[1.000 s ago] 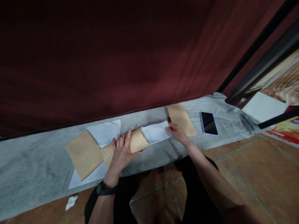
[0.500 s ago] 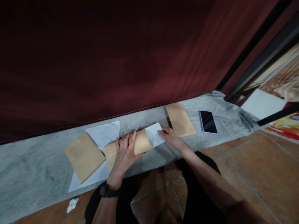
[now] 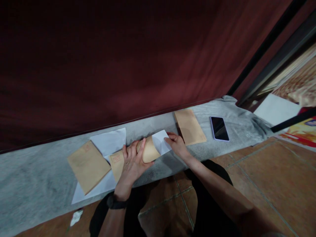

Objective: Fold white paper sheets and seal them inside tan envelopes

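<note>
A brown envelope [image 3: 149, 150] lies on the grey cloth, bulging upward near its right end. My left hand [image 3: 134, 160] rests across it with the fingers spread, pressing it down. Out of the envelope's right end sticks a white folded paper [image 3: 161, 141]. My right hand [image 3: 175, 143] pinches the right edge of that paper between thumb and fingers. Left of my left hand, another brown envelope [image 3: 89, 167] lies on white sheets [image 3: 110, 141].
Brown envelopes [image 3: 190, 127] lie right of my right hand, with a phone [image 3: 219, 128] beyond them. A dark red curtain [image 3: 123, 65] hangs behind the cloth-covered ledge [image 3: 29, 177]. Crumpled white tissue [image 3: 76, 217] lies on the tiled floor.
My right hand has moved slightly left with the white paper, and less of the paper shows. The envelope bulges a little more beside my left hand.
</note>
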A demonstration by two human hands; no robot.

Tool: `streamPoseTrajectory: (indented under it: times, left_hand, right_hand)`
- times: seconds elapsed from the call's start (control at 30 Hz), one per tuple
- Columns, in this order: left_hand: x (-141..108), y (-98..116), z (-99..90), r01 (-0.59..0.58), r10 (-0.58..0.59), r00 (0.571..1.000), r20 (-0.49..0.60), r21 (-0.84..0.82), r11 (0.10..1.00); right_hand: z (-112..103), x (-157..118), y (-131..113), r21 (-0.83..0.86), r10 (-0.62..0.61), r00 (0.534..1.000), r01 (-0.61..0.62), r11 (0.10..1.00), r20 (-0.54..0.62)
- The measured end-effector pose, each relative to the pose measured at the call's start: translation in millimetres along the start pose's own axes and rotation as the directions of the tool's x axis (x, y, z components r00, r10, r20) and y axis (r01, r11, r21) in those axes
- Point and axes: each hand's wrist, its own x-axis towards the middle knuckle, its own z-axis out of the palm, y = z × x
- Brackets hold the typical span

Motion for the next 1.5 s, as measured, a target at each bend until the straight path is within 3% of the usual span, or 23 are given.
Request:
streamPoseTrajectory:
  times: [0.13, 0.43, 0.57, 0.77, 1.1, 1.17, 1.23, 1.27, 1.3, 1.37, 1.4, 1.43, 1.5]
  left_hand:
    - [2, 4, -1.3, 0.012, -0.012, 1.0, -0.002, 0.002, 1.0]
    - [10, 16, -1.2, -0.026, 0.026, 1.0, 0.013, -0.034, 0.999]
    - [14, 20, -1.9, -0.054, 0.055, 0.998, 0.014, -0.041, 0.998]
    - [15, 20, -1.3, -0.068, 0.069, 0.998, 0.013, -0.049, 0.996]
    - [13, 17, 2.0, -0.075, 0.078, 0.997, 0.03, -0.102, 0.992]
    - [10, 18, 0.1, -0.032, 0.032, 0.999, -0.004, -0.164, 0.986]
    - [3, 19, -1.1, 0.094, -0.124, 0.988, -0.09, -0.289, 0.953]
    - [-2, 20, -1.1, 0.185, -0.254, 0.958, -0.136, -0.384, 0.905]
    - [-8, 21, -0.4, 0.281, -0.406, 0.9, -0.159, -0.501, 0.819]
    - [-20, 26, 2.3, 0.427, -0.692, 0.72, -0.049, -0.755, 0.497]
    - [-24, 29, 4.0, 0.464, -0.772, 0.627, 0.103, -0.846, 0.264]
    - [-27, 34, 5.6, 0.477, -0.781, 0.552, 0.29, -0.879, 0.01]
    - [-26, 45, 8.5, 0.461, -0.633, 0.472, 0.614, -0.784, -0.416]
  right_hand:
    - [4, -3, -3, 0.029, -0.023, 0.999, 0.024, 0.999, -0.036]
    - [16, -10, -8, 0.066, 0.135, 0.975, -0.149, 0.987, 0.174]
    - [17, -12, -8, 0.033, 0.194, 0.958, -0.205, 0.978, 0.212]
    - [19, -12, -8, 0.069, 0.271, 0.939, -0.291, 0.954, 0.209]
    - [27, -12, 0, 0.106, 0.266, 0.954, -0.281, 0.954, 0.141]
    - [28, -10, 2, 0.12, 0.246, 0.965, -0.256, 0.959, 0.093]
    - [27, -6, 2, 0.119, 0.229, 0.972, -0.233, 0.965, 0.046]
    - [27, -4, 2, 0.119, 0.222, 0.975, -0.223, 0.967, 0.027]
    - [26, -2, 2, 0.123, 0.214, 0.977, -0.213, 0.969, 0.006]
    - [26, 0, 1, 0.134, 0.2, 0.979, -0.194, 0.972, -0.033]
    - [26, 1, 0, 0.14, 0.195, 0.98, -0.187, 0.972, -0.05]
    - [27, 1, 0, 0.145, 0.191, 0.98, -0.18, 0.973, -0.065]
    - [29, -1, 0, 0.15, 0.182, 0.98, -0.168, 0.974, -0.083]
